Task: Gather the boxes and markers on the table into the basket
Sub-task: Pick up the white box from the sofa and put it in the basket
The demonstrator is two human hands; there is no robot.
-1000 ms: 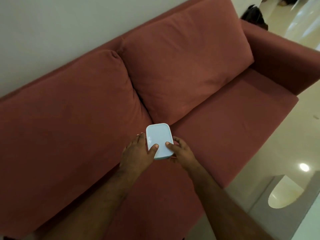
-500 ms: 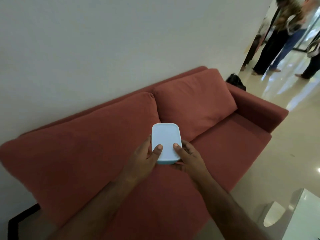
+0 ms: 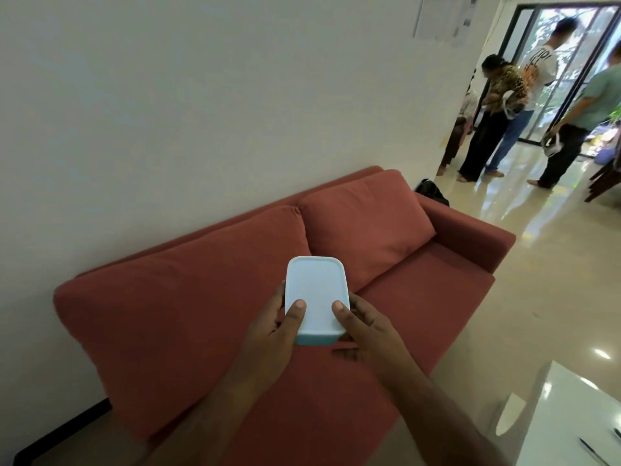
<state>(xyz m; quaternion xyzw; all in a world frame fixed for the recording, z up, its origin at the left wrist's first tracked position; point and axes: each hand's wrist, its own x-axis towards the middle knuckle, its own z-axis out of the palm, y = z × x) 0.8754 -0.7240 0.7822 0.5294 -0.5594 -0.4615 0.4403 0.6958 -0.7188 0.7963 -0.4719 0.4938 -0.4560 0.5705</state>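
Note:
A pale blue lidded box (image 3: 315, 290) is held up in front of me over the red sofa. My left hand (image 3: 272, 334) grips its left side with the thumb on the lid. My right hand (image 3: 366, 327) grips its right side, thumb also on the lid, fingers curled underneath. At the lower right a corner of the white table (image 3: 571, 418) shows, with thin dark markers (image 3: 591, 450) lying near its edge. No basket is in view.
The red sofa (image 3: 386, 284) with two back cushions runs along a white wall. Glossy tiled floor (image 3: 537, 297) lies to the right. Several people (image 3: 504, 105) stand at a glass door far right. A dark bag (image 3: 431, 191) sits behind the sofa arm.
The view has tilted up and pulled back from the sofa, bringing the wall, the doorway and the table corner into sight. Both hands keep the same hold on the box.

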